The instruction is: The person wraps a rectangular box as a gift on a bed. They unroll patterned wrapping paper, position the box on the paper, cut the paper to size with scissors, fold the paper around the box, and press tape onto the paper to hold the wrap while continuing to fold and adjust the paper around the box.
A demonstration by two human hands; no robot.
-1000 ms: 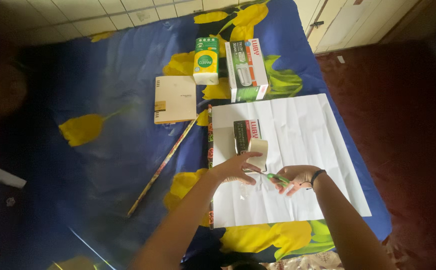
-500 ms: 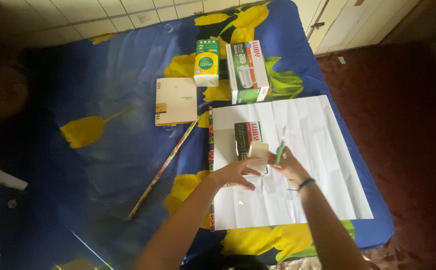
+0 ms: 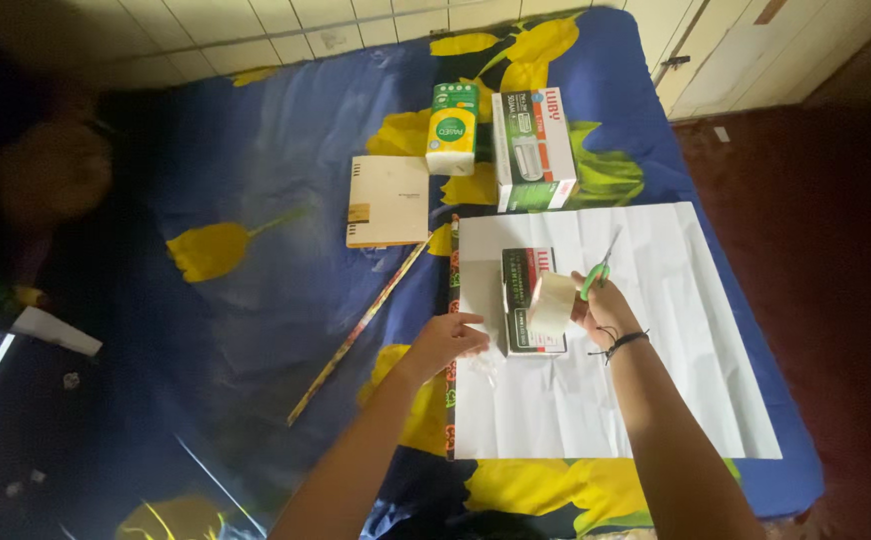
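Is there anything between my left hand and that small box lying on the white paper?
Nothing visible. The left hand rests on the white paper just left of the small box; only bare paper lies between. The right hand holds tape and scissors beside it.

A blue cloth with yellow flowers (image 3: 256,200) covered the surface, and on its far side stood a small green-and-yellow carton (image 3: 453,128) just left of a larger white-and-green box (image 3: 534,150) — the two nearly touching. Nearer and to the left lay a flat cream box (image 3: 388,200), with a long thin stick (image 3: 356,335) slanting from its near right corner toward the near left. Pale tiles (image 3: 256,35) ran along the far edge — dark red floor (image 3: 816,200) lay to the right.
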